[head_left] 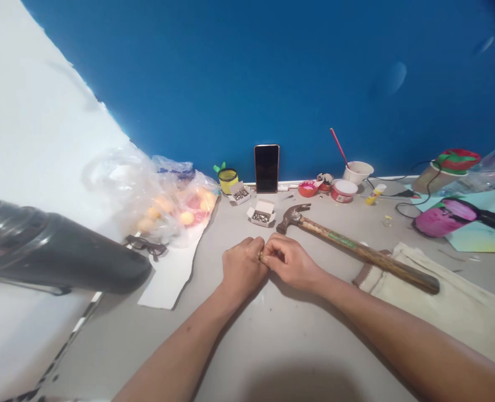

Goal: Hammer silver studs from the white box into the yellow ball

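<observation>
My left hand (pixel 244 265) is closed with its knuckles up, low over the grey table. Against it, my right hand (pixel 290 259) has thumb and forefinger pinched together. A small gold-coloured glint shows where the two hands meet; whether it is a ring or a held piece, I cannot tell. Just beyond the hands stands an open white box (pixel 261 214) of small shiny metal pieces. A similar box (pixel 239 193) sits behind it to the left. A claw hammer (pixel 352 244) with a worn wooden handle lies to the right, its head near my right hand.
A phone (pixel 266 168) leans upright at the blue wall. Filled plastic bags (pixel 167 204), glasses (pixel 147 245) and a large dark cylinder (pixel 63 248) are left. Rightward lie beige cloth (pixel 436 296), a glue stick (pixel 375 194), a white cup (pixel 358 172) and a pink-and-black item (pixel 444 216).
</observation>
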A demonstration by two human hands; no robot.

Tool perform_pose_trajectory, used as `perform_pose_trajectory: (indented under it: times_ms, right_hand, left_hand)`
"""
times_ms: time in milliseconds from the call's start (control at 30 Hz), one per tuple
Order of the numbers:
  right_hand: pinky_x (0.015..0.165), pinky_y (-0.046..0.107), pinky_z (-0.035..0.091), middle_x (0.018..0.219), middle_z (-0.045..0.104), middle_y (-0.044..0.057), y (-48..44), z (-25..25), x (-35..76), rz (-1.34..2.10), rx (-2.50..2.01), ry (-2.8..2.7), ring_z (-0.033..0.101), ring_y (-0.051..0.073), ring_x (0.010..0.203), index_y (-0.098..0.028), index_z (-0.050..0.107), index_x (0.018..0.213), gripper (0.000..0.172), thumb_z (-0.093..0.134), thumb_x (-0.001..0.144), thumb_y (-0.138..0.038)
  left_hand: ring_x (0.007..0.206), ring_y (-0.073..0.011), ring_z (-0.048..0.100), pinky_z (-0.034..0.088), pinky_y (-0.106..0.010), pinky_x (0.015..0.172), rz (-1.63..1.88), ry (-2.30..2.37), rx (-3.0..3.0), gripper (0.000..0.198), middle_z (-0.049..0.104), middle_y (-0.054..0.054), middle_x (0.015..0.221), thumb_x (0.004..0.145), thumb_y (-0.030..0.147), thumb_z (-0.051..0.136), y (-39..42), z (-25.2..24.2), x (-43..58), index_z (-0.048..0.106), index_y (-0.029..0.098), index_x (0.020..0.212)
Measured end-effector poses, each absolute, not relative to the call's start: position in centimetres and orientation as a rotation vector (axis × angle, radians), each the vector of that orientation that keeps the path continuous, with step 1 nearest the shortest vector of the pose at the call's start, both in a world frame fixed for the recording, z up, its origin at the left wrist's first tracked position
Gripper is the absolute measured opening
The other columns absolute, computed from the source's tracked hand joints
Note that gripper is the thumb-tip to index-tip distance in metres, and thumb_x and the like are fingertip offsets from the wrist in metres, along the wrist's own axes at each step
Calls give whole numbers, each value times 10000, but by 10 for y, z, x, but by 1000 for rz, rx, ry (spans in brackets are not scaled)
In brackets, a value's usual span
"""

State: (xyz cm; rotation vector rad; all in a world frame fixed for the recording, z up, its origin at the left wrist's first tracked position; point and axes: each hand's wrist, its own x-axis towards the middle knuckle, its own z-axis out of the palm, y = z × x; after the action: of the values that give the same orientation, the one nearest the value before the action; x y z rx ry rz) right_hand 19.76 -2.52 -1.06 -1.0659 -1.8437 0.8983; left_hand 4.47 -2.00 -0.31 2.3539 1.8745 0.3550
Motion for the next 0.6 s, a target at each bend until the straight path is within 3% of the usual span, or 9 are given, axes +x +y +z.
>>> perform_pose_trajectory:
  times_ms: [300, 600]
  right_hand:
    - [677, 297, 380, 842, 585, 15, -35, -11, 188, 654, -1167, -1835, 527, 159, 739, -222, 524, 763, 147, 579, 874, -143]
    - [670, 278, 437, 772, 651, 9, -26, -11, 193, 1052, -1109, -1648, 582, 160, 737, -212, 622, 737, 134, 649, 857, -266]
  left_hand:
    - [660, -199, 581, 202, -313, 569, 407, 1945, 2265, 117, 707, -59, 802, 866, 231, 566, -21, -2, 46, 639, 226, 774]
    - [656, -187, 570, 262, -304, 599, 518, 1853, 2215, 113, 692, -46, 745, 847, 247, 569, -19, -4, 45, 568, 223, 737]
